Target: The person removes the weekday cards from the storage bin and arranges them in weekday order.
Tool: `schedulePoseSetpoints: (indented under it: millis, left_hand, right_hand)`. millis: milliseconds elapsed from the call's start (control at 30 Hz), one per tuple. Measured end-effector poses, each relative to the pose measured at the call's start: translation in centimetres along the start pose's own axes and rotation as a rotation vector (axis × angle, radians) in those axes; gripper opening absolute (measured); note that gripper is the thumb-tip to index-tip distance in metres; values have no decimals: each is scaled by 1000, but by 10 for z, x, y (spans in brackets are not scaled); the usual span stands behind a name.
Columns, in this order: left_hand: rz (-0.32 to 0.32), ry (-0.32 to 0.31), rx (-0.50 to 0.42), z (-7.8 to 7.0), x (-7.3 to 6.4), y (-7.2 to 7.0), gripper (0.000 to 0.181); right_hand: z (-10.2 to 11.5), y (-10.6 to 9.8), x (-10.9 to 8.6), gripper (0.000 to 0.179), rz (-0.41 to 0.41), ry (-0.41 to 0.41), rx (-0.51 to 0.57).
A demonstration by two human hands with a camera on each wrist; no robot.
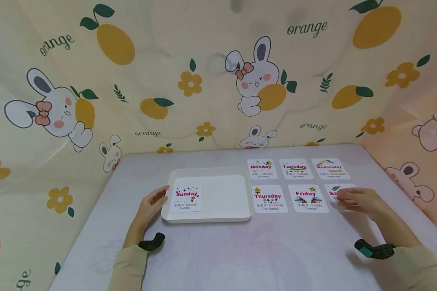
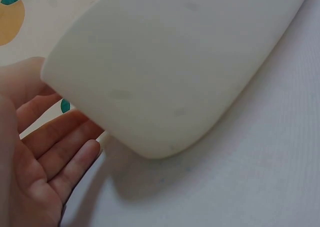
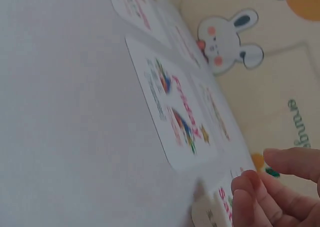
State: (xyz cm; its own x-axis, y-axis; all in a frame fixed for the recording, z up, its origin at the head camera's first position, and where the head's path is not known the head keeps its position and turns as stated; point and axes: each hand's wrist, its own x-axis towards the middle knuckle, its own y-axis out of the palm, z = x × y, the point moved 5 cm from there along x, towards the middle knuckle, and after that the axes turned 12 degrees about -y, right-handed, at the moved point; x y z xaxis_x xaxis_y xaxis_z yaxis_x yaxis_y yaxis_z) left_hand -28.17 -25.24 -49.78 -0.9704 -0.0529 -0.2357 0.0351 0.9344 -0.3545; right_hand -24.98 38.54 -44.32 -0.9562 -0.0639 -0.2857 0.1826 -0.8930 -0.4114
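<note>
My left hand (image 1: 151,207) grips the left edge of a shallow white tray (image 1: 218,220). In the left wrist view, thumb and fingers (image 2: 75,159) lie around the tray's edge (image 2: 150,97). Inside the tray, at its left end, lies a card printed Sunday (image 1: 185,200). My right hand (image 1: 364,202) is over the Saturday card (image 1: 333,190), covering much of it. In the right wrist view the thumb stands apart from the loosely bent fingers (image 3: 245,197), with nothing between them. The Friday card (image 1: 308,202) lies just left of that hand.
Right of the tray, the Thursday card (image 1: 270,204) lies in the front row. Behind it is a row with Monday (image 1: 262,171), Tuesday (image 1: 296,171) and Wednesday (image 1: 330,171) cards. A printed curtain (image 1: 211,40) hangs around the pale table (image 1: 247,258).
</note>
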Motion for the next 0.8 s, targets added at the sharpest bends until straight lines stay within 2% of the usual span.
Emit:
schedulePoseSetpoints:
  millis: [100, 333, 800]
  left_hand:
    - [4, 10, -8, -1, 0, 0, 44]
    - [8, -6, 2, -1, -1, 0, 45]
    - [12, -14, -14, 0, -1, 1, 44]
  right_hand:
    - [8, 14, 1, 47, 20, -28, 14]
    - [23, 49, 4, 41, 55, -82, 103]
    - [60, 110, 8, 35, 201, -193, 202]
